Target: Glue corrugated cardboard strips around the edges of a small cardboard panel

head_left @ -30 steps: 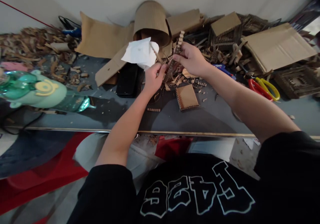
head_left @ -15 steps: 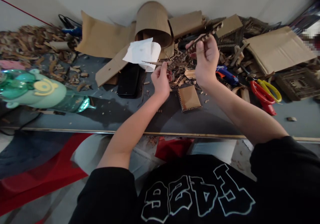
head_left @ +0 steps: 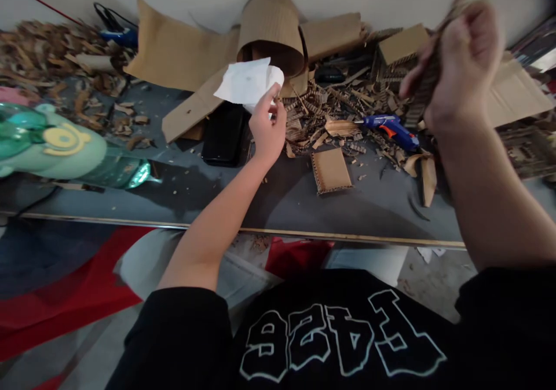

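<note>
My right hand is raised at the far right, blurred by motion, and its fingers wrap a dark corrugated cardboard strip. My left hand is over the table by the right edge of a crumpled white paper. Its fingertips are pinched together, and what lies between them is too small to make out. Below and right of that hand lies a small square cardboard piece with ridged edges. A heap of cardboard scraps spreads between my hands. Just left of my right forearm rests a blue glue gun.
A black phone lies under the paper's lower edge. Behind it stand a curled cardboard sheet and a wide bent cardboard sheet. A green bottle lies at left. More scraps pile up at the back left.
My right hand has swung up and right with the corrugated strip, away from my left hand. My left hand has risen slightly to the paper's edge; the thin strip it held no longer shows.
</note>
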`<action>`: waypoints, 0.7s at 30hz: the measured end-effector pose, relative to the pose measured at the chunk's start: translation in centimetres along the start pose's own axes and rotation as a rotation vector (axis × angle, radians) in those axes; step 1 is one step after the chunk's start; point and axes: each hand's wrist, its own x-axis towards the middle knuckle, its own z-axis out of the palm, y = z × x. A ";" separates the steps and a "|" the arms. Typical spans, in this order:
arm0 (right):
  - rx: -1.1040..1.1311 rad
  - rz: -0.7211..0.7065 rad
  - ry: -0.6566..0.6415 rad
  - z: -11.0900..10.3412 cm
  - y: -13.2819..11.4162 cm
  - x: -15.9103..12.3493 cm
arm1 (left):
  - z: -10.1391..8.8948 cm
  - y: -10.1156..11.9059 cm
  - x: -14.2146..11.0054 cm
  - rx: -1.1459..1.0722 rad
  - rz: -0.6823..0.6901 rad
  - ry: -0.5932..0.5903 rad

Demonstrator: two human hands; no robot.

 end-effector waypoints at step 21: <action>-1.133 -0.091 -0.741 -0.6 3.3 -10.5 | -1.9 6.0 -0.5 0.363 0.423 -0.732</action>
